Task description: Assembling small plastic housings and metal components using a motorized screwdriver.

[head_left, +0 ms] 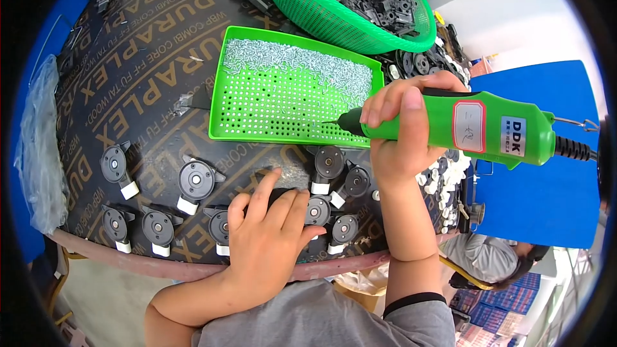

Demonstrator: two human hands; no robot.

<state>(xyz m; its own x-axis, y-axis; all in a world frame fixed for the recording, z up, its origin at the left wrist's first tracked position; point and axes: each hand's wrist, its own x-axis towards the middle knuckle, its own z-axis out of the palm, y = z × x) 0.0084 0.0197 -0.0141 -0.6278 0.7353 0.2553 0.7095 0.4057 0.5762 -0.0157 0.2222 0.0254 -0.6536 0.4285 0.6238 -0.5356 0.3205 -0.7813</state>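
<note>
My right hand (pixel 402 135) grips a green electric screwdriver (pixel 475 127), its dark tip pointing left over the lower right corner of a green perforated tray (pixel 283 106) that holds a heap of small silver screws (pixel 302 61). My left hand (pixel 267 234) lies flat, fingers spread, on a black round plastic part near the table's front edge. Several more black round parts with white clips, such as one (pixel 195 183) left of my hand and another (pixel 329 166) to its right, lie around it on the dark printed board.
A green mesh basket (pixel 334 16) full of black plastic pieces stands at the back. More black parts are piled along the far edge. White clips (pixel 443 177) lie at the right. A blue surface (pixel 546 186) is at the right, with another person (pixel 495 260) below it.
</note>
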